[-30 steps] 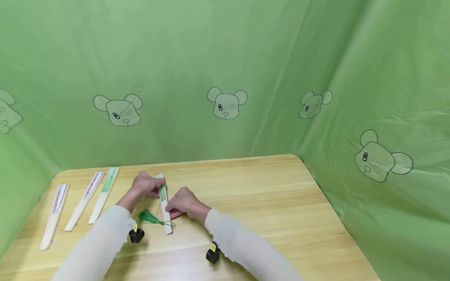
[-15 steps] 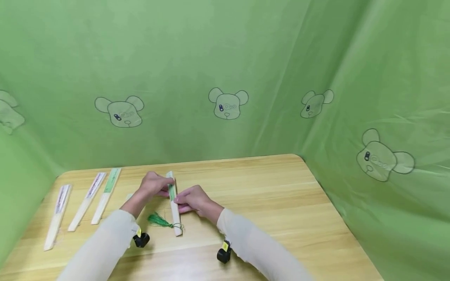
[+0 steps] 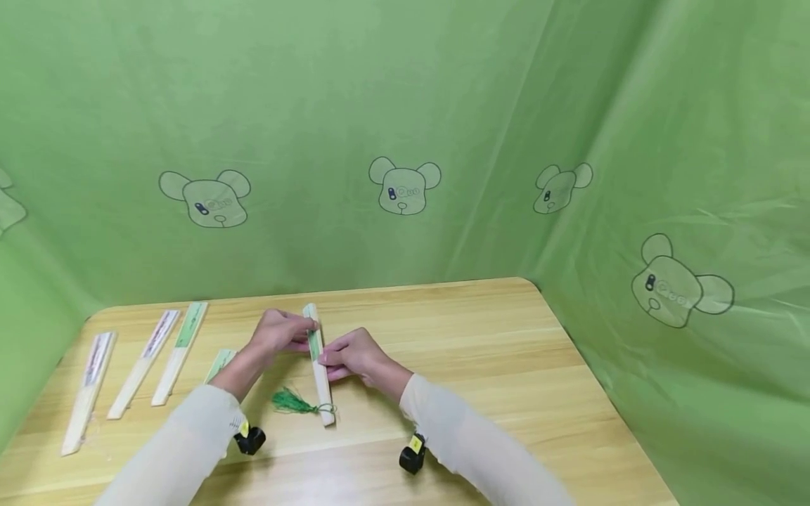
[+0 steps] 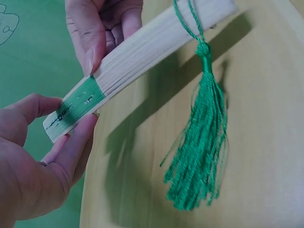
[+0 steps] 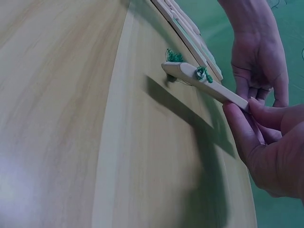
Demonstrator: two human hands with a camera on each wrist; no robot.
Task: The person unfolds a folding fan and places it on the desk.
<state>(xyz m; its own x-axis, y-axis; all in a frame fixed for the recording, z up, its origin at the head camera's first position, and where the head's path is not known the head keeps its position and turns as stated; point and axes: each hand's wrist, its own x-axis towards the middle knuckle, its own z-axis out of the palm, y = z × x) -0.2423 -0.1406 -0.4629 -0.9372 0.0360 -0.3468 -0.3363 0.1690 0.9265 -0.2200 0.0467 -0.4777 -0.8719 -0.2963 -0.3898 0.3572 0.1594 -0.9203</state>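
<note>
A folded hand fan (image 3: 321, 380) with pale wooden ribs and a green paper section is held between both hands, slightly above the table. My left hand (image 3: 280, 332) pinches its far, green end between thumb and fingers, as the left wrist view confirms. Around the middle, where green meets bare wood, my right hand (image 3: 358, 355) pinches the fan from the right. A green tassel (image 4: 197, 137) hangs by a cord loop from the fan's near end. In the right wrist view the fan (image 5: 209, 86) shows edge-on, its shadow falling on the wood below.
Several other folded fans lie at the table's left: two with whitish-purple paper, one (image 3: 90, 393) outermost and one (image 3: 144, 365) beside it, then a green one (image 3: 180, 355). Another green fan (image 3: 221, 362) is partly hidden by the left forearm. Green curtains (image 3: 304, 105) surround the wooden table (image 3: 493, 379).
Both hands have shifted a little to the right with the fan. The right hand has slid up along it toward the green part. Another green fan has come into view beside the left forearm.
</note>
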